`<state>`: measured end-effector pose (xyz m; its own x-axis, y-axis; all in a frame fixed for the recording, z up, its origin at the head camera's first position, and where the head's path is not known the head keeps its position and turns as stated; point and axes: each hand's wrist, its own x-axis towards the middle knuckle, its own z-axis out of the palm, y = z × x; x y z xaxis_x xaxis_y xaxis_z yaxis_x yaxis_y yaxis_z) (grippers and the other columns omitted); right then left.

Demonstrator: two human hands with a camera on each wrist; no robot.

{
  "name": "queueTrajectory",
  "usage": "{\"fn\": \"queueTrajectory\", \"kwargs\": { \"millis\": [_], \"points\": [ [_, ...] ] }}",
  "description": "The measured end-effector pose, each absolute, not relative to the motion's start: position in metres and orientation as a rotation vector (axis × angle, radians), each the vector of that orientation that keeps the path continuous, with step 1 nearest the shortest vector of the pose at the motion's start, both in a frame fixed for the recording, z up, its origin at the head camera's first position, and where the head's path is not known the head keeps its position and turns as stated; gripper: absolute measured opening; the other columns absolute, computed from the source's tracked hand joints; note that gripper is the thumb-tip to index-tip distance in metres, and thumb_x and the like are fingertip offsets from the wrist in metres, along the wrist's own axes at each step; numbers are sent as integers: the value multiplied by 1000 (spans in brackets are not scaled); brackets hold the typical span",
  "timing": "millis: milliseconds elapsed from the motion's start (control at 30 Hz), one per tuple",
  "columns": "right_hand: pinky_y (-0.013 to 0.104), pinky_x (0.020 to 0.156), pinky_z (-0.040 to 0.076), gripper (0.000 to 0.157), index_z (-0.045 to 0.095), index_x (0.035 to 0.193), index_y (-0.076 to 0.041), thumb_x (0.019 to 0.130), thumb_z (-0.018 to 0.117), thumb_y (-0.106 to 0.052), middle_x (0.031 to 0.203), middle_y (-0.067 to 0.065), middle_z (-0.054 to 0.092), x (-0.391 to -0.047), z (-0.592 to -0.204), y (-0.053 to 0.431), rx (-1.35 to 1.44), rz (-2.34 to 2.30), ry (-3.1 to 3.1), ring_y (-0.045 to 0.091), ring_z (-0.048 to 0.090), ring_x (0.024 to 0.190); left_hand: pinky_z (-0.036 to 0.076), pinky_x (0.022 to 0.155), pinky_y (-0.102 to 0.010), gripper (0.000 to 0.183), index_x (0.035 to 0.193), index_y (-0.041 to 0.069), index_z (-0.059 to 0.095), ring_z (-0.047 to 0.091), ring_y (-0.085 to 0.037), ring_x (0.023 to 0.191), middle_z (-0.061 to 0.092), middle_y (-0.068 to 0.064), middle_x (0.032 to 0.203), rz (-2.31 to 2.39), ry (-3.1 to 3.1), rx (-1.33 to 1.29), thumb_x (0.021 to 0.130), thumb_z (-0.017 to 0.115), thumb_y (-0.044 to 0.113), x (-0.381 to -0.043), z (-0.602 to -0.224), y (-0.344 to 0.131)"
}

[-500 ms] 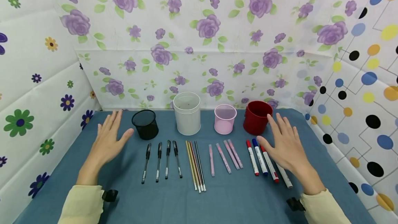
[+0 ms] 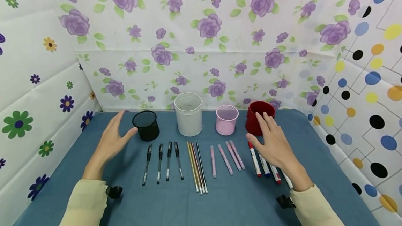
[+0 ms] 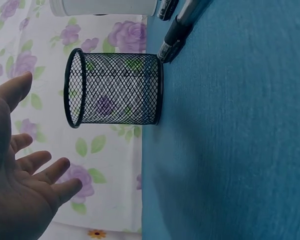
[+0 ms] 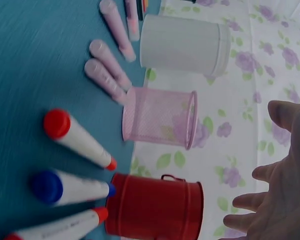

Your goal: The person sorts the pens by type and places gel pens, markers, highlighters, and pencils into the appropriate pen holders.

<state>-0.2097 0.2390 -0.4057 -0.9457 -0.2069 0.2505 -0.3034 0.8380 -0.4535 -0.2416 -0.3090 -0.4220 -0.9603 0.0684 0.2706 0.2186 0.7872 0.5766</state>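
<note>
One spread left hand [image 2: 108, 144] is hovering beside a round black wire-mesh cup [image 2: 147, 129]. A tall white cylindrical cup [image 2: 189, 121] and a small pink mesh cup [image 2: 226, 126] are standing rightward, then a glossy red cylindrical cup [image 2: 251, 125], behind white-barrelled markers [image 2: 255, 161]; the right hand [image 2: 276, 145] is hovering near both, fingers spread.

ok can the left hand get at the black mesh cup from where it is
Likely yes: the left hand is open and empty beside the black mesh cup, and the left wrist view shows nothing standing between them.
</note>
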Motion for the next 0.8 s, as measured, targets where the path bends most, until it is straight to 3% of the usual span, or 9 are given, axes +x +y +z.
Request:
{"fn": "queueTrajectory", "kwargs": {
  "millis": [133, 267, 500, 800],
  "points": [
    [77, 123, 13, 86, 14, 173, -23, 107, 56, -58, 178, 16, 10, -212, -406, 231, 398, 809, -2823, 47, 11, 162, 36, 107, -81, 97, 173, 12, 7, 36, -60, 145, 26, -36, 166, -978, -2740, -190, 105, 68, 46, -247, -423, -307],
    [80, 118, 24, 84, 15, 173, -22, 108, 54, -57, 178, 15, 10, -212, -404, 221, 414, 930, -2827, 46, 16, 161, 38, 108, -79, 101, 173, 14, 4, 37, -63, 144, 23, -36, 167, -1078, -2745, -152, 104, 70, 46, -251, -427, -308],
    [72, 121, 29, 78, 22, 171, -11, 110, 57, -45, 175, 17, 21, -215, -403, 204, 520, 1158, -2769, 42, 24, 160, 31, 119, -72, 106, 173, 16, -2, 24, -53, 156, 9, -24, 176, -1319, -2718, -162, 102, 74, 40, -261, -436, -312],
    [71, 118, 36, 76, 27, 169, -9, 109, 59, -44, 171, 18, 30, -220, -407, 188, 515, 1271, -2768, 43, 35, 154, 24, 125, -67, 111, 171, 17, -11, 14, -48, 161, 4, -22, 177, -1581, -2703, -157, 102, 75, 35, -272, -448, -313]
  ]
}}
